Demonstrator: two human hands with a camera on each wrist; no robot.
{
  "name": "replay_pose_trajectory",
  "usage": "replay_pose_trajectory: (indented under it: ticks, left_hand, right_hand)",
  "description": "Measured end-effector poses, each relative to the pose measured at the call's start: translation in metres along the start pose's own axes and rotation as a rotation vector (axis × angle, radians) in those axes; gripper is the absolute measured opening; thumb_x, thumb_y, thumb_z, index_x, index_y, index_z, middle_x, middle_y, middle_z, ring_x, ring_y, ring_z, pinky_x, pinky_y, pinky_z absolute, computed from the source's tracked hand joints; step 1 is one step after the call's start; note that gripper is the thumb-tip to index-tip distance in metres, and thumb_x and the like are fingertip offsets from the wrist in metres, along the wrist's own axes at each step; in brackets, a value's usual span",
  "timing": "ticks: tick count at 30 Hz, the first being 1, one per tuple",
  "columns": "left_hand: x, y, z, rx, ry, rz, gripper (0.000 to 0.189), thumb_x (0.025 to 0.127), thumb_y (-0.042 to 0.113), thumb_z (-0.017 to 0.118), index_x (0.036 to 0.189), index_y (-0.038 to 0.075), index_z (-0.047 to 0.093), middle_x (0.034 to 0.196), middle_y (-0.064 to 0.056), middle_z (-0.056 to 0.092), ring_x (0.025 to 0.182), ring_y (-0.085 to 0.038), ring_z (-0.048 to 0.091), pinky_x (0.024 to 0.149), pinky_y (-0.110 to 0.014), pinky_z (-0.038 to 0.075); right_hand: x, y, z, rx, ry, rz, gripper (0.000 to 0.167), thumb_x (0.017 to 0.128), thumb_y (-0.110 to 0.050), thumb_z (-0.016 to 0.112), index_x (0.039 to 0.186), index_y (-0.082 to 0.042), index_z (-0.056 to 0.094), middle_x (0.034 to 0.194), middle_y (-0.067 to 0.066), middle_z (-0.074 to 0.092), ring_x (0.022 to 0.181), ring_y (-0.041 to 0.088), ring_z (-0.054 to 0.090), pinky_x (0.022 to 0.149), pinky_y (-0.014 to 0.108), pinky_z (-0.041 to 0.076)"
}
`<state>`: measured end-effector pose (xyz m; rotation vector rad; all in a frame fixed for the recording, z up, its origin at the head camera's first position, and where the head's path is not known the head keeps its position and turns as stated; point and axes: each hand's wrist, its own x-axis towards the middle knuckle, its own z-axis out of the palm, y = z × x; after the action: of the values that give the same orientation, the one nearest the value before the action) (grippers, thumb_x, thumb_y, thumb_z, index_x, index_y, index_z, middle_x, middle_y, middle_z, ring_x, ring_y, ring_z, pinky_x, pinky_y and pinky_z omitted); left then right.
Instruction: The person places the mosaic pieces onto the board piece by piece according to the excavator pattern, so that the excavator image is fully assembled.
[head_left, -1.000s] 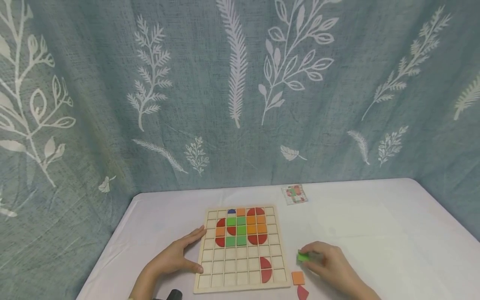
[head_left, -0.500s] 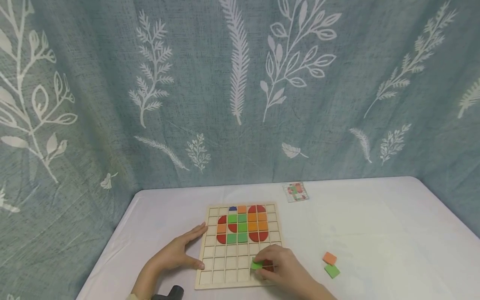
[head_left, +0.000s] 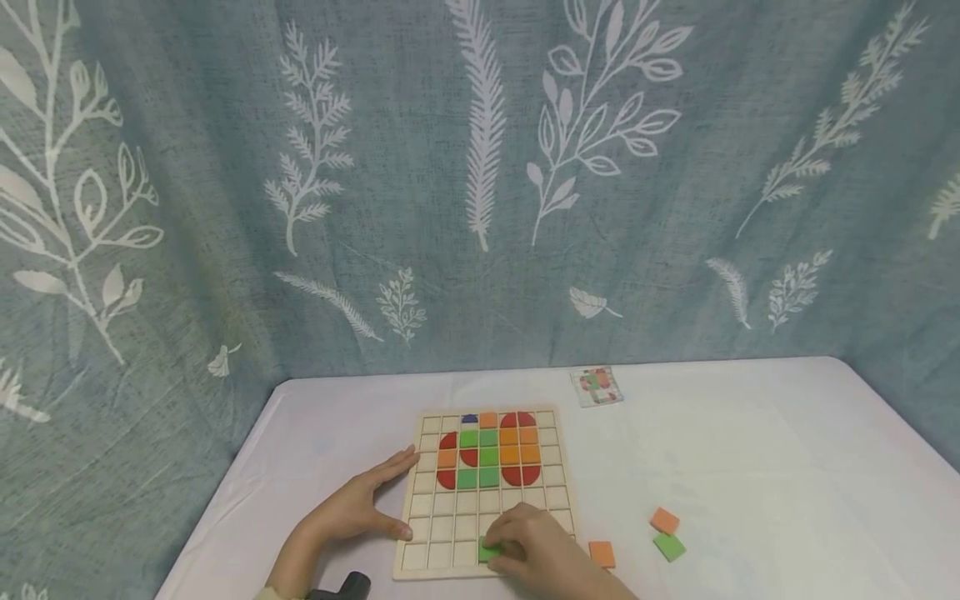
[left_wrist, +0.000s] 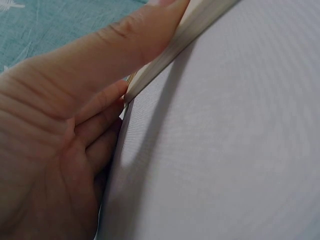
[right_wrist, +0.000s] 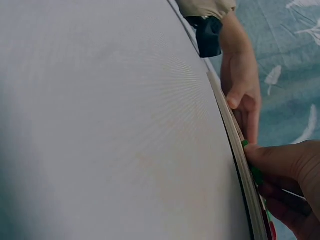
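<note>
A wooden grid board (head_left: 442, 529) lies on the table, with green, orange, red and blue tiles set in its upper cells. My right hand (head_left: 528, 546) pinches a green square tile (head_left: 486, 550) between thumb and fingers over the bottom row; the right wrist view shows the green tile (right_wrist: 255, 172) right at the board's surface. This hand covers the board's lower right cells. At the board's left edge, my left hand (head_left: 348, 512) rests with thumb and fingers spread, touching the frame. In the left wrist view, the thumb (left_wrist: 120, 47) lies along the wooden edge (left_wrist: 165, 57).
An orange square tile (head_left: 602, 554) lies just right of the board, beside the right forearm. Farther right are another orange tile (head_left: 664, 521) and a green tile (head_left: 669, 547). A small pattern card (head_left: 597, 387) lies behind the board. A curtain (head_left: 420, 192) hangs behind the table.
My right hand has brought the green tile from the table right of the board onto it, then down and left to the bottom row. The left hand stays at the edge.
</note>
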<state>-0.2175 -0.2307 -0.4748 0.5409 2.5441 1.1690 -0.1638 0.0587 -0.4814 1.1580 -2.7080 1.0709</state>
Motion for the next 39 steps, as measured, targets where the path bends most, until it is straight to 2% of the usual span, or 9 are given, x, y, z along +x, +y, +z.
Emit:
replay_pose_trajectory:
  ticks: [7, 15, 20, 23, 28, 30, 34, 39]
  left_hand:
    - [0.0, -0.001, -0.001, -0.004, 0.0, -0.003, 0.101, 0.056, 0.035, 0.085, 0.141, 0.01, 0.038, 0.151, -0.012, 0.025, 0.138, -0.04, 0.015, 0.108, -0.061, 0.014]
    - [-0.002, -0.001, 0.0, -0.01, -0.004, 0.015, 0.1, 0.056, 0.033, 0.085, 0.141, 0.01, 0.038, 0.15, -0.014, 0.025, 0.137, -0.043, 0.015, 0.107, -0.063, 0.015]
    - [-0.001, 0.0, -0.001, -0.009, -0.003, 0.02, 0.1, 0.056, 0.033, 0.085, 0.141, 0.009, 0.038, 0.15, -0.014, 0.025, 0.137, -0.042, 0.015, 0.107, -0.062, 0.015]
    - [-0.001, 0.0, -0.001, -0.009, -0.006, 0.029, 0.1, 0.057, 0.033, 0.084, 0.141, 0.008, 0.037, 0.15, -0.015, 0.025, 0.137, -0.043, 0.015, 0.107, -0.062, 0.015]
    - [-0.001, 0.0, -0.001, -0.02, -0.014, 0.033, 0.099, 0.058, 0.032, 0.084, 0.141, 0.007, 0.037, 0.15, -0.016, 0.024, 0.137, -0.043, 0.014, 0.106, -0.063, 0.014]
    - [-0.002, -0.001, -0.001, -0.024, -0.016, 0.032, 0.099, 0.058, 0.032, 0.084, 0.141, 0.007, 0.037, 0.15, -0.016, 0.024, 0.137, -0.043, 0.014, 0.106, -0.063, 0.014]
    - [-0.002, -0.001, -0.001, -0.023, -0.016, 0.034, 0.099, 0.058, 0.032, 0.084, 0.141, 0.007, 0.037, 0.15, -0.016, 0.025, 0.137, -0.043, 0.015, 0.106, -0.063, 0.015]
    - [-0.002, 0.001, -0.002, -0.017, -0.013, 0.033, 0.099, 0.058, 0.033, 0.084, 0.141, 0.007, 0.037, 0.15, -0.016, 0.025, 0.137, -0.043, 0.016, 0.106, -0.063, 0.016]
  right_hand:
    - [0.002, 0.0, -0.002, -0.009, -0.031, -0.009, 0.012, 0.081, -0.016, 0.069, 0.091, -0.012, 0.074, 0.095, -0.008, 0.067, 0.092, 0.004, 0.055, 0.08, 0.017, 0.049]
    - [0.004, -0.009, -0.002, 0.0, -0.088, 0.073, 0.014, 0.082, -0.022, 0.069, 0.091, -0.012, 0.074, 0.096, -0.009, 0.065, 0.092, 0.003, 0.055, 0.077, 0.017, 0.049]
    - [0.005, -0.011, -0.004, -0.016, -0.091, 0.063, 0.018, 0.084, -0.027, 0.066, 0.092, -0.012, 0.074, 0.098, -0.009, 0.065, 0.094, 0.004, 0.055, 0.08, 0.019, 0.05]
    - [0.003, -0.007, -0.006, 0.002, -0.061, 0.035, 0.018, 0.086, -0.027, 0.064, 0.094, -0.014, 0.073, 0.1, -0.009, 0.065, 0.096, 0.005, 0.056, 0.082, 0.021, 0.05]
    - [-0.003, 0.004, -0.012, 0.116, 0.021, -0.007, 0.021, 0.089, -0.027, 0.062, 0.1, -0.012, 0.071, 0.104, -0.006, 0.066, 0.099, 0.009, 0.057, 0.083, 0.024, 0.05]
    - [-0.006, 0.008, -0.017, 0.148, 0.035, 0.001, 0.024, 0.089, -0.03, 0.061, 0.102, -0.012, 0.07, 0.104, -0.007, 0.066, 0.098, 0.007, 0.058, 0.083, 0.024, 0.05]
    - [-0.014, 0.017, -0.03, 0.14, 0.06, 0.034, 0.023, 0.09, -0.031, 0.06, 0.103, -0.014, 0.068, 0.104, -0.008, 0.066, 0.097, 0.006, 0.058, 0.084, 0.026, 0.05]
    - [-0.026, 0.03, -0.045, 0.189, 0.091, 0.105, 0.023, 0.089, -0.031, 0.06, 0.107, -0.017, 0.066, 0.105, -0.007, 0.066, 0.101, 0.006, 0.059, 0.086, 0.027, 0.05]
